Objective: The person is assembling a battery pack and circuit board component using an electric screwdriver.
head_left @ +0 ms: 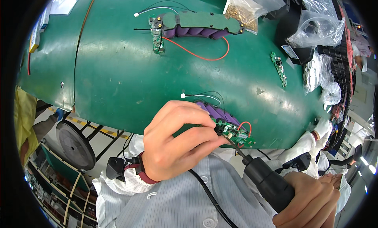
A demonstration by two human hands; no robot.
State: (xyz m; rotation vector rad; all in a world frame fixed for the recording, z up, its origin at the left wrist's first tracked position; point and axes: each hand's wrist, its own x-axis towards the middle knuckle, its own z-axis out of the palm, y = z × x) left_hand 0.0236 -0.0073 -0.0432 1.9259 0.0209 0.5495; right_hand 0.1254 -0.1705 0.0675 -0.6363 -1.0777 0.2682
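Observation:
At the table's near edge lies a battery pack with purple cells (225, 115), a green circuit board (243, 138) along its near side. My left hand (171, 143) is closed at the board's left end, thumb and fingers pinched together there; the fingers hide part of pack and board. My right hand (309, 200) is wrapped round a black electric screwdriver (267, 181). The driver's thin bit reaches the board close to my left fingertips; whether it sits in a screw I cannot tell. A red wire loops over the board, and a white-plugged cable (201, 95) lies beyond my left hand.
Farther back lies a second purple-celled battery pack (201, 22) with its board (157, 40) and red wire. A loose circuit board (279, 69) rests to the right. Small brass-coloured parts fill a bag (241, 14); clear plastic bags (319, 27) crowd the right. A co-worker's white sleeve (305, 145) shows there.

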